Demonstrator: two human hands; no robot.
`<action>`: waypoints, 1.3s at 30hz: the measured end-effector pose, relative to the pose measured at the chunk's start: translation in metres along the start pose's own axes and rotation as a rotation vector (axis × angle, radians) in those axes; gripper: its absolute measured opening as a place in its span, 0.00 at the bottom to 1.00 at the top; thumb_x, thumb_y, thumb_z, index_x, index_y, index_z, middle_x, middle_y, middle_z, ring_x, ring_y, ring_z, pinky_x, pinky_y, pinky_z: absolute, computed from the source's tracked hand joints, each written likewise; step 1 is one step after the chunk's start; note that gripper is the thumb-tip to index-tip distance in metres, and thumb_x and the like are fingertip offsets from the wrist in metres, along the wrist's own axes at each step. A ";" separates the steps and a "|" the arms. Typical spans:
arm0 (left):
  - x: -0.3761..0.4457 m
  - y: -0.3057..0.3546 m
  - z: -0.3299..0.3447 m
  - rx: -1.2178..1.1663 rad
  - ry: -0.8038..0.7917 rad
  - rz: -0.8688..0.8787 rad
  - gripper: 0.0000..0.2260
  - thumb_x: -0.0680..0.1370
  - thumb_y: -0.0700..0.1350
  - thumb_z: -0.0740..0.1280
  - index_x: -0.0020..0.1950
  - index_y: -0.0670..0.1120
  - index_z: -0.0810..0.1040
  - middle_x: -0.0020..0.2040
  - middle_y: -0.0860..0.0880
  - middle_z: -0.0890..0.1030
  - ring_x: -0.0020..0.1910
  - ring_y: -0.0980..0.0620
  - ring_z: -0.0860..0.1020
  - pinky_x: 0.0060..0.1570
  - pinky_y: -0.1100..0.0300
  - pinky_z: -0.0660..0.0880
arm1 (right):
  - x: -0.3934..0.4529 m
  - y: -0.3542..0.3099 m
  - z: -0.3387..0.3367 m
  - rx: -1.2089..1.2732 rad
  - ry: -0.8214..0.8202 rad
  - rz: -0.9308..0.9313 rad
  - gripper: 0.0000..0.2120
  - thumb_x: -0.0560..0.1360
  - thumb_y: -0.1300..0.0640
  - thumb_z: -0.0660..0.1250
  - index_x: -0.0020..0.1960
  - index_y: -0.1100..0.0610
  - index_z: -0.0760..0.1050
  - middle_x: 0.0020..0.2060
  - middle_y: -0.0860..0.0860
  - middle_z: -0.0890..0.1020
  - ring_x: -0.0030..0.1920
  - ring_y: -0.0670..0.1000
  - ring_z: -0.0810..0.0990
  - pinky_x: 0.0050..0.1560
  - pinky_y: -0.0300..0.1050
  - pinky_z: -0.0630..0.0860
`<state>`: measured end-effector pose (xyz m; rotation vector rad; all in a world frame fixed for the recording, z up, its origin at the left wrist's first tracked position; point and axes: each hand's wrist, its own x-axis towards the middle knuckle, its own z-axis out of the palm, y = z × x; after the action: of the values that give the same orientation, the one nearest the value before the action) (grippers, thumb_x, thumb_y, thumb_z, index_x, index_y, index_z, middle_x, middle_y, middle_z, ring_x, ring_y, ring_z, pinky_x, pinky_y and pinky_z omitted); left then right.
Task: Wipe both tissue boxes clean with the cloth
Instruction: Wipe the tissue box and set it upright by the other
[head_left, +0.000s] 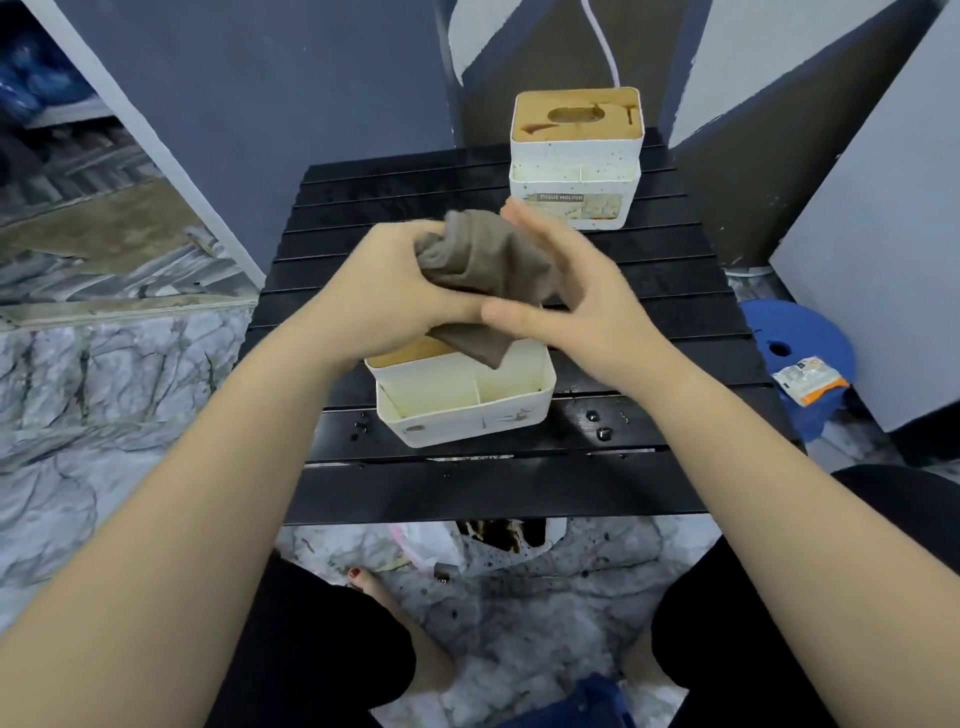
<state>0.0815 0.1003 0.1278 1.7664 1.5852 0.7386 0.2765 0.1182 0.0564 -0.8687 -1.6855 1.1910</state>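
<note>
Two white tissue boxes with wooden lids stand on a black slatted table (649, 312). The near tissue box (467, 410) sits at the front middle, its lid partly hidden by my hands. The far tissue box (576, 161), labelled "TISSUE HOLDER", stands at the back right. A bunched brown-grey cloth (483, 270) hangs in the air above the near box, between both hands. My left hand (384, 296) grips the cloth with curled fingers. My right hand (566, 291) lies against the cloth with straight fingers, its thumb under it.
Dark spots and droplets mark the table's front slats (597, 423). A blue stool (795, 353) with a small packet on it stands to the right. Grey wall panels rise behind the table. The floor is marbled, with a bag under the table.
</note>
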 end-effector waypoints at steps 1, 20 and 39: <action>0.000 0.000 0.000 -0.050 -0.055 0.016 0.23 0.66 0.47 0.83 0.55 0.42 0.81 0.50 0.46 0.86 0.48 0.51 0.85 0.53 0.53 0.81 | 0.004 -0.004 0.002 0.057 0.056 0.004 0.23 0.74 0.57 0.78 0.67 0.53 0.77 0.62 0.49 0.83 0.63 0.42 0.80 0.65 0.43 0.76; -0.016 -0.060 0.040 -0.063 0.280 -0.277 0.41 0.78 0.62 0.68 0.84 0.54 0.48 0.79 0.51 0.63 0.77 0.49 0.62 0.63 0.62 0.60 | -0.100 0.037 0.050 -0.528 0.475 -0.086 0.23 0.80 0.61 0.64 0.73 0.68 0.72 0.50 0.51 0.82 0.47 0.44 0.79 0.51 0.33 0.75; -0.019 -0.061 0.046 -0.182 0.335 -0.261 0.42 0.76 0.61 0.71 0.83 0.57 0.52 0.78 0.57 0.65 0.75 0.53 0.66 0.70 0.57 0.66 | -0.012 0.014 0.034 0.243 0.346 0.319 0.22 0.86 0.50 0.58 0.80 0.45 0.65 0.75 0.44 0.73 0.73 0.43 0.73 0.74 0.50 0.71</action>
<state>0.0762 0.0806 0.0521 1.3230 1.8557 1.0515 0.2500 0.0999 0.0340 -1.1433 -1.1276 1.3339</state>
